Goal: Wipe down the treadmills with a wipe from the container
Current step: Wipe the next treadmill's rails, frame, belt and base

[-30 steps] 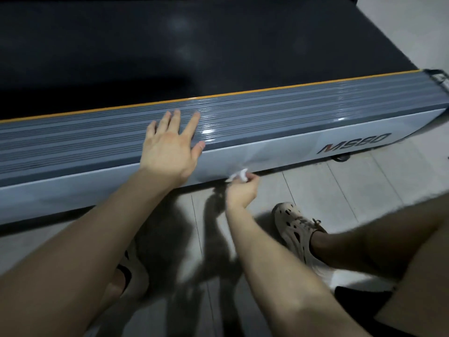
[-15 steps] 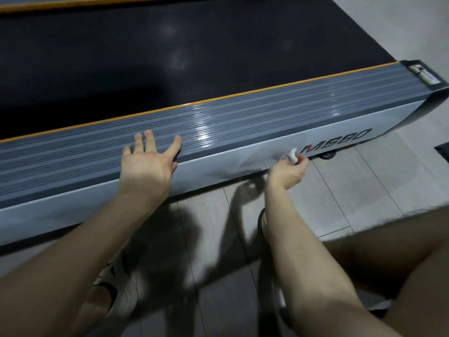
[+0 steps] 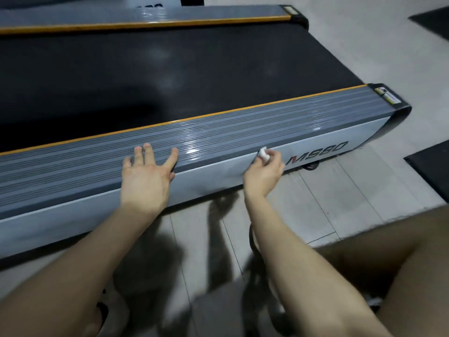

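Wipe (image 3: 263, 152) half hidden in right fingers (image 3: 275, 158), treadmill (image 3: 243, 132) cropped

The right hand (image 3: 263, 173) travels rightward along the treadmill's pale side panel (image 3: 206, 177), carrying the wipe (image 3: 263, 153) pinched in its fingers (image 3: 273, 156). A second ago it is low at the panel's bottom edge, well short of the lettering (image 3: 318, 153); now it is up at the panel's top edge, the wipe just beside the first letter. The view pulls back too (the head lifts), bringing in the far rail (image 3: 145, 17), the treadmill's end and dark mats (image 3: 430, 166) on the floor. The pale shoe by the forearm drops out of sight.
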The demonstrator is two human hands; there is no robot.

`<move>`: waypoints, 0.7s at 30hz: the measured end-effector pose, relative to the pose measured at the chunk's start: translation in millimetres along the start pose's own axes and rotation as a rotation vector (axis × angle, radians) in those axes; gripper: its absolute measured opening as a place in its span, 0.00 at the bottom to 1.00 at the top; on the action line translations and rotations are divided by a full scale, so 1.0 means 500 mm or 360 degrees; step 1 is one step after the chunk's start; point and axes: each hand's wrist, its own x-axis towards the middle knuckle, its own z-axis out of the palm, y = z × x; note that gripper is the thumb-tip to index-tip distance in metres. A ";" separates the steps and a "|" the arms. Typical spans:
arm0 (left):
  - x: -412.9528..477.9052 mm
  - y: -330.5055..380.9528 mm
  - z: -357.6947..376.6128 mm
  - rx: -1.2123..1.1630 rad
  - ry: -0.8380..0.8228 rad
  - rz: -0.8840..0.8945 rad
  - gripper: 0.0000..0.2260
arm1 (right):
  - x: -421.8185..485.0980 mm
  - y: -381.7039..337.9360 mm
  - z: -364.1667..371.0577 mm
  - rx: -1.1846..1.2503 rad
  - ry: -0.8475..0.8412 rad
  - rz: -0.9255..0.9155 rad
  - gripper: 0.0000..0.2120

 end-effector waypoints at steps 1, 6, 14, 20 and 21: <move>0.001 0.002 0.003 0.0007 0.0009 -0.0003 0.27 | 0.042 -0.015 -0.015 -0.0138 -0.0041 -0.0030 0.09; 0.009 0.004 -0.007 0.0051 -0.0030 -0.0004 0.28 | 0.180 -0.112 -0.083 -0.0952 -0.0652 -0.0478 0.08; 0.035 0.012 -0.056 0.0020 -0.0299 0.0011 0.18 | 0.229 -0.311 -0.244 -0.1451 -0.1380 -0.1098 0.23; 0.087 0.018 -0.114 0.0000 -0.0466 0.0140 0.20 | 0.320 -0.274 -0.313 -0.1490 -0.1413 -0.1017 0.11; 0.094 0.028 -0.126 0.0064 -0.0396 0.0173 0.21 | 0.333 -0.279 -0.320 -0.1494 -0.1480 -0.0924 0.13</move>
